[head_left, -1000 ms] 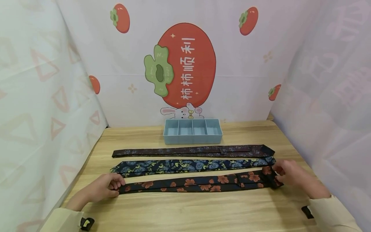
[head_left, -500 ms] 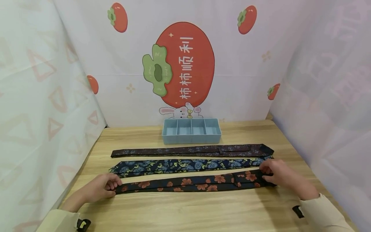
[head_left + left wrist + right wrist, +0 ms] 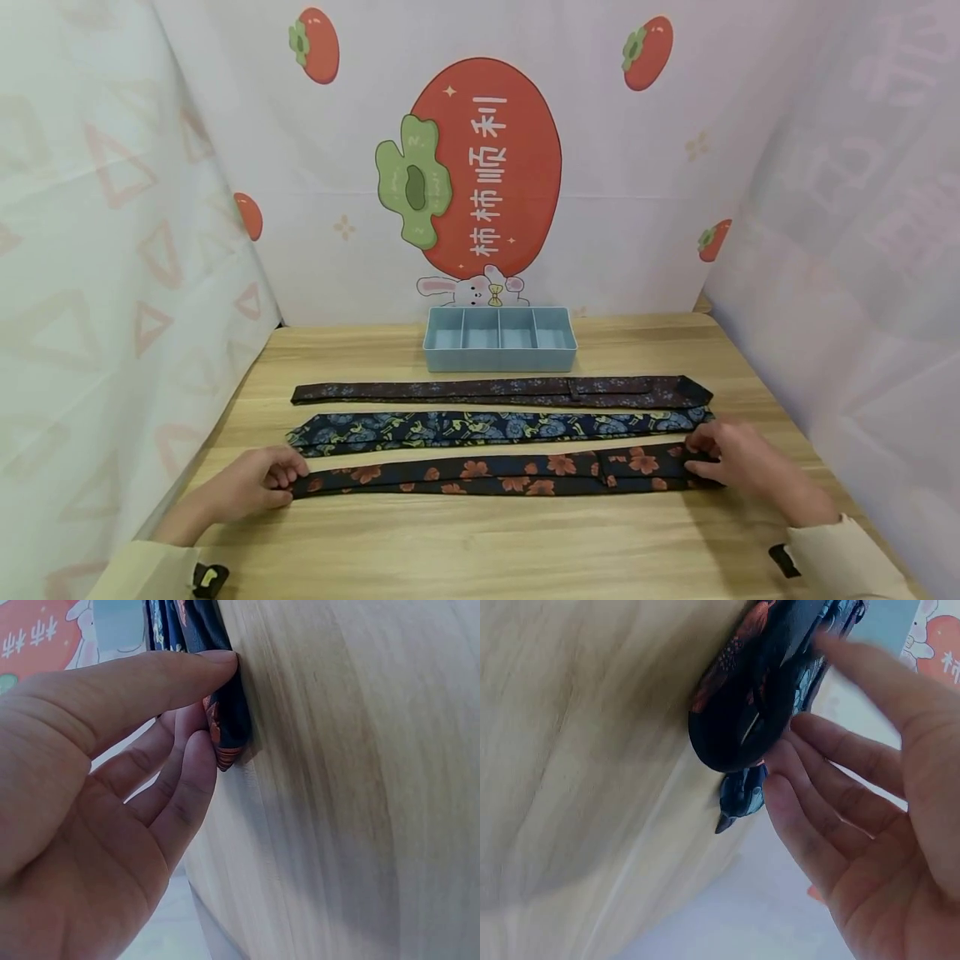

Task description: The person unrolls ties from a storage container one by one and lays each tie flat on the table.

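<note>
Nearest me lies a dark necktie with orange flowers [image 3: 517,475], folded lengthwise and stretched sideways across the table. My left hand [image 3: 262,483] pinches its left end between thumb and fingers; in the left wrist view the thumb [image 3: 202,669] lies over the cloth. At the other end is my right hand [image 3: 738,462], its fingertips beside the tie's folded, rounded end [image 3: 735,742]. The right wrist view shows these fingers [image 3: 810,825] fairly straight and the thumb blurred and lifted, with no pinch on the cloth.
Just beyond lies a navy necktie with blue and yellow figures [image 3: 487,427], then a dark maroon necktie with small blue flowers [image 3: 450,392]. A light-blue divided box [image 3: 500,360] stands at the back against the printed curtain [image 3: 630,167].
My left hand and the flowered necktie have shifted slightly left. My right hand has moved left too, and the tie's right end, which stuck out with a dark flap, now lies folded shorter.
</note>
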Motion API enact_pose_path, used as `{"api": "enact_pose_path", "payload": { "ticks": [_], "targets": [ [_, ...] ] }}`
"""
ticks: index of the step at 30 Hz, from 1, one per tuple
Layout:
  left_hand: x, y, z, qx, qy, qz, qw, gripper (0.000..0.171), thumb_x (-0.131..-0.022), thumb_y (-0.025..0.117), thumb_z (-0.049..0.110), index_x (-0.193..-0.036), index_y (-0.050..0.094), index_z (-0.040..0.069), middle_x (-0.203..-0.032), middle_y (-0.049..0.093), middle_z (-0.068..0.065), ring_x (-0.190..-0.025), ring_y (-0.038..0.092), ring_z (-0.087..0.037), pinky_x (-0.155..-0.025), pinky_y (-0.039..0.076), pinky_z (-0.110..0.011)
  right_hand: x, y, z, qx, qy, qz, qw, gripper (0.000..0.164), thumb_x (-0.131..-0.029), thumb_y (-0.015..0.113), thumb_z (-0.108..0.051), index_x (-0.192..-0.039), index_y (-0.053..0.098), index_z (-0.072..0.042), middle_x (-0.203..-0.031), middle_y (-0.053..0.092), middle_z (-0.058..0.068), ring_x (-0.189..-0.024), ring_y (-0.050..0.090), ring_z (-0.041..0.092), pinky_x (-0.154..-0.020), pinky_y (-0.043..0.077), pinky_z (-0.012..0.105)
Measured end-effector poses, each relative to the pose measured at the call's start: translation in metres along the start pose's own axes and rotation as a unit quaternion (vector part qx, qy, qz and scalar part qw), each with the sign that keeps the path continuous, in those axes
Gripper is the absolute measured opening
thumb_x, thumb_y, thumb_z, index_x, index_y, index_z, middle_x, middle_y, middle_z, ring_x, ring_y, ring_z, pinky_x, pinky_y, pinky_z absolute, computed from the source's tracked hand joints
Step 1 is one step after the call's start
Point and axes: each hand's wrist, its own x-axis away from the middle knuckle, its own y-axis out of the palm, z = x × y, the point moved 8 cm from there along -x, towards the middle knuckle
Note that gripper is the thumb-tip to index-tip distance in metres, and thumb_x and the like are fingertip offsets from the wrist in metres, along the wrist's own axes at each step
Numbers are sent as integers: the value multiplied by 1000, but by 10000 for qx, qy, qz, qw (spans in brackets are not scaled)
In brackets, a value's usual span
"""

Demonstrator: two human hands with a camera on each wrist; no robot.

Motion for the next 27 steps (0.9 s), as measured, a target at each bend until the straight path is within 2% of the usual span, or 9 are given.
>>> {"api": "enact_pose_path", "payload": {
  "ticks": [3,6,11,15,18,22,27],
  "targets": [
    [-1,0,1,37,31,-37,10000,25,-87,82,4,-108,70,10,-96,64,-2,-82,55,1,-69,52,-24,1,-4,7,-106,209,143,9996,16,-87,84,-11,-97,75,-3,-86,73,0,-75,66,11,-63,55,27],
    [-2,2,0,70,30,-61,10000,25,-87,82,4,-109,70,10,-96,64,-2,-82,55,1,-69,52,-24,5,-13,16,-209,469,296,9982,11,-87,80,-2,-95,73,1,-84,73,3,-75,66,14,-63,54,28],
    [0,1,-3,6,81,-22,10000,27,-87,81,2,-110,70,9,-98,64,-3,-84,55,0,-70,53,-24,12,-27,34,-70,697,524,9962,7,-87,77,-2,-90,71,1,-83,72,5,-74,65,18,-62,53,31],
    [2,-4,-5,-118,196,68,9997,27,-86,80,0,-110,70,9,-98,65,-2,-84,55,0,-69,52,-25,15,-29,52,-140,1050,382,9936,7,-90,75,-3,-91,69,1,-84,71,9,-74,65,21,-63,53,37],
    [3,-6,-7,-157,154,124,9997,28,-85,80,-1,-109,70,9,-98,66,-2,-84,56,0,-69,52,-24,17,-23,65,-250,1288,192,9912,8,-92,73,-4,-90,67,1,-84,69,10,-73,62,21,-62,51,39],
    [4,-8,-8,-243,112,172,9995,28,-85,79,-4,-109,70,8,-98,66,-2,-83,56,0,-69,52,-25,19,-11,76,-300,1417,-52,9894,10,-94,73,-4,-86,66,-1,-82,66,8,-71,56,19,-63,48,39],
    [3,-9,-3,-454,99,304,9985,27,-84,80,-4,-108,70,6,-96,65,-1,-82,54,0,-69,52,-25,22,-2,83,-347,1444,-257,9886,16,-96,70,-5,-80,65,-4,-76,62,4,-67,51,18,-64,43,36]
  ]
}}
